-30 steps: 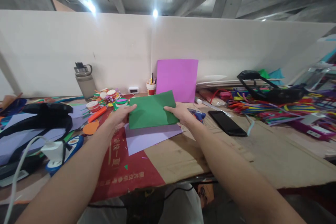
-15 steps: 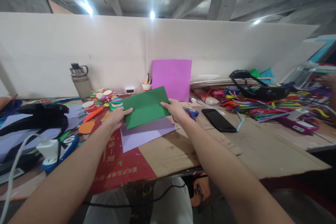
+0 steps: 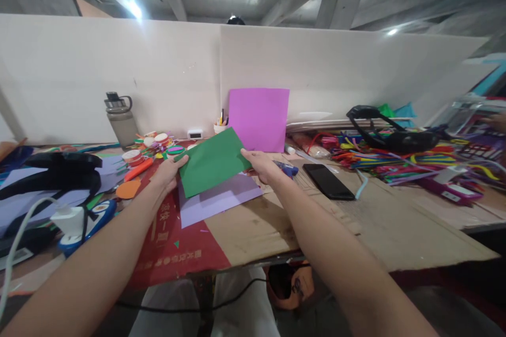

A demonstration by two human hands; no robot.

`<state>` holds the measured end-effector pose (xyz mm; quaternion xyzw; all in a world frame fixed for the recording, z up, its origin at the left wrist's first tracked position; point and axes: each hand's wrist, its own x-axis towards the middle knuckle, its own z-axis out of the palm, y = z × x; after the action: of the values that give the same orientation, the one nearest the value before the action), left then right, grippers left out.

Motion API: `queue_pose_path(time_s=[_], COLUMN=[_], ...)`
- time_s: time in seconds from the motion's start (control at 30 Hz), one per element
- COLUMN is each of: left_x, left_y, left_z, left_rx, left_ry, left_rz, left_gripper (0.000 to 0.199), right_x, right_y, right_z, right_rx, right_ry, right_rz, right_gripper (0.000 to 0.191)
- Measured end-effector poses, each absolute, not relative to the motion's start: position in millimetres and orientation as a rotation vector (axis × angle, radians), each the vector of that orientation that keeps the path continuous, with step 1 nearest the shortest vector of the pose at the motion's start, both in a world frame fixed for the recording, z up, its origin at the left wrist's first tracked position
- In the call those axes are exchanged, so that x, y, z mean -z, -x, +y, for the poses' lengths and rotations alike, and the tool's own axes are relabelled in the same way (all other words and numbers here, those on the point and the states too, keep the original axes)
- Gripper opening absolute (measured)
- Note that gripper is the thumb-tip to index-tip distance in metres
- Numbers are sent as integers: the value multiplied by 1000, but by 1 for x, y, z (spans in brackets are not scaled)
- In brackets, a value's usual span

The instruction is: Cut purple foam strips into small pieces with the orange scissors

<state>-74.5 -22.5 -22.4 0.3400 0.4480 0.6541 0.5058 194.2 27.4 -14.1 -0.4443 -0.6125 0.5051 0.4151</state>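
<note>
A green sheet of paper [image 3: 212, 163] is held up, tilted, between my two hands. My left hand [image 3: 169, 172] pinches its left edge, thumb on the front. At the right edge my right hand [image 3: 261, 164] grips it the same way; the fingers behind the sheet are mostly hidden. Below it, a pale purple sheet [image 3: 221, 201] lies on the cardboard [image 3: 253, 231], partly covered from view. Behind stands a bright purple sheet [image 3: 259, 118], leaning upright against the white partition.
Right of my hands lie a black phone [image 3: 329, 181] and a blue glue gun [image 3: 288, 168]. Colourful pipe cleaners [image 3: 379, 160] spread beneath a black headset [image 3: 395, 134]. At left are a water bottle [image 3: 120, 122], a white plug [image 3: 68, 221] and a black strapped device [image 3: 59, 168].
The green sheet has shifted slightly left and tilted more, with both hands still on it. The view has moved a little. A dark rounded shape now shows above the partition.
</note>
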Motion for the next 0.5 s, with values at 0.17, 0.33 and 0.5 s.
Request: queue_pose_path(time_s=[0.17,0.33,0.5], left_x=[4,-14,-19], left_y=[80,94,83], left_z=[-29,-37,-47], left_rx=[-1440,-1172,-953], left_ry=[-996,-1233,-1217], left_rz=[1137,1200,1162], left_gripper=[27,32,38], right_x=[3,-10,-11], right_y=[-205,-215,-207], right_z=[32,23,13], right_rx=[-1144,-1098,-1074], right_ry=[1057,929,901], right_rz=[-1531,-1721,-1824], right_gripper=[18,18,23])
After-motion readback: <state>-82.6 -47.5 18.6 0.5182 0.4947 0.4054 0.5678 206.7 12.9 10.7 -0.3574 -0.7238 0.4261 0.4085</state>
